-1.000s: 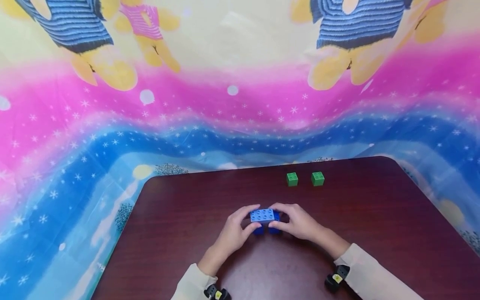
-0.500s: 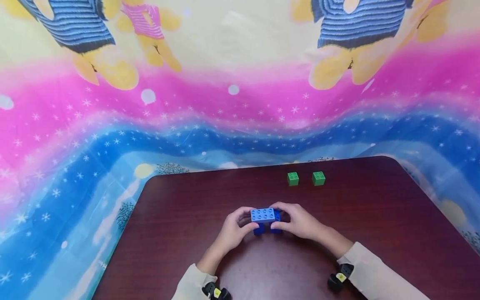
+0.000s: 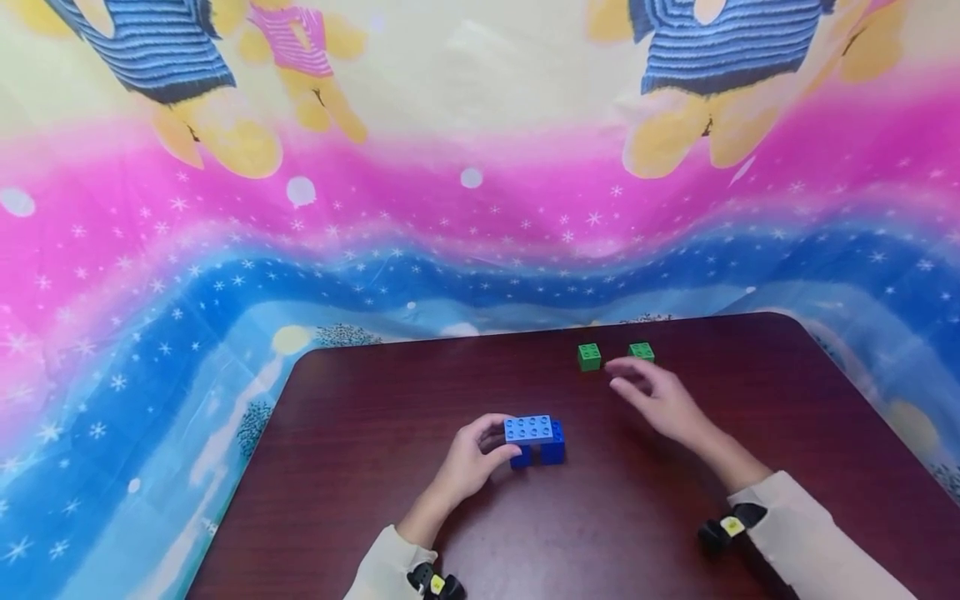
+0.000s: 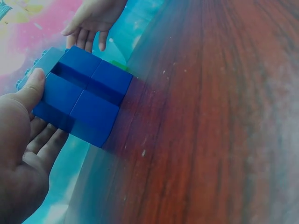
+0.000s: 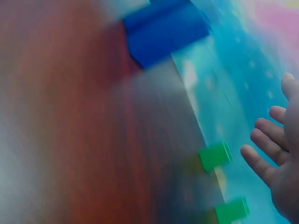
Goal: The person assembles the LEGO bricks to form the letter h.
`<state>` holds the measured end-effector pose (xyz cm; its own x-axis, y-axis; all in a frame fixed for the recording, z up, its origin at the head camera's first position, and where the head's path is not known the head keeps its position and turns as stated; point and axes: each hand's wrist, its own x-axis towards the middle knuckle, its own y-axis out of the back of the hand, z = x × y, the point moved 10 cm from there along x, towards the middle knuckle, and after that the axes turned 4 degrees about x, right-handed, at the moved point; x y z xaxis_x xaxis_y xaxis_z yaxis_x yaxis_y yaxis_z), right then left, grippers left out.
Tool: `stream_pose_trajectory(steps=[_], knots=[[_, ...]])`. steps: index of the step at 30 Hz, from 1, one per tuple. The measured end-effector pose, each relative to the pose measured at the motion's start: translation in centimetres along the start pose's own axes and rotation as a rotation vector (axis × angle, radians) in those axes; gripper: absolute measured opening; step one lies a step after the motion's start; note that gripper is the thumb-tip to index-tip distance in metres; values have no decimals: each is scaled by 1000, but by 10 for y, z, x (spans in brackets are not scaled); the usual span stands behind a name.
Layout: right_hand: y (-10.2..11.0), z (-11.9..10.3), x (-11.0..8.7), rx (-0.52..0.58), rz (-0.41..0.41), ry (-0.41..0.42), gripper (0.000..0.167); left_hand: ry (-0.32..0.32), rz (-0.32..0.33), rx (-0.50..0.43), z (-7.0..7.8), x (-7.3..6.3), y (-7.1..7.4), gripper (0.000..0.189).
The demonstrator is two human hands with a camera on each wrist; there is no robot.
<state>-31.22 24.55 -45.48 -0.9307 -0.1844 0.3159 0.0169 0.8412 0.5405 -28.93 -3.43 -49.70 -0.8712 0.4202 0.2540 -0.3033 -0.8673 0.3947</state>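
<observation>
A toy block structure stands on the table, with a light blue brick (image 3: 528,428) bridging two dark blue columns (image 3: 553,452). My left hand (image 3: 467,467) pinches its left end, the thumb in front and fingers behind. In the left wrist view each column appears as two stacked blue bricks (image 4: 93,116). My right hand (image 3: 667,407) is off the structure and holds nothing, its fingers extended. It hovers near two green bricks (image 3: 589,357), in front of the right green brick (image 3: 641,350), which it partly hides. The right wrist view shows both bricks apart from the fingers.
The dark red-brown table (image 3: 375,467) has rounded far corners. Behind its far edge hangs a patterned cloth backdrop (image 3: 480,225). Black wrist devices (image 3: 731,527) sit at both cuffs.
My right hand has let go of the structure's right end and moved away, rightward towards the green bricks. My left hand keeps its hold, and the structure stays in place.
</observation>
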Motion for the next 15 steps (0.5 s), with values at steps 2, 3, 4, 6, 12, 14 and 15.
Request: stream_pose_trajectory(steps=[2, 3, 4, 6, 12, 14, 15], knots=[[18, 11, 4, -3, 59, -7, 32, -1, 2, 1, 0, 0, 0, 36], [25, 16, 6, -7, 84, -11, 33, -6, 3, 2, 0, 0, 0, 35], [31, 21, 8, -8, 103, -15, 34, -4, 5, 3, 0, 0, 0, 35], [40, 31, 11, -16, 128, -29, 37, -6, 5, 9, -1, 1, 0, 35], [52, 57, 23, -39, 164, -77, 46, 6, -3, 17, -3, 0, -1, 35], [53, 64, 27, -48, 164, -97, 49, 1, -4, 24, -3, 0, -1, 35], [53, 69, 29, -49, 159, -110, 51, 0, -3, 27, -3, 0, -1, 36]])
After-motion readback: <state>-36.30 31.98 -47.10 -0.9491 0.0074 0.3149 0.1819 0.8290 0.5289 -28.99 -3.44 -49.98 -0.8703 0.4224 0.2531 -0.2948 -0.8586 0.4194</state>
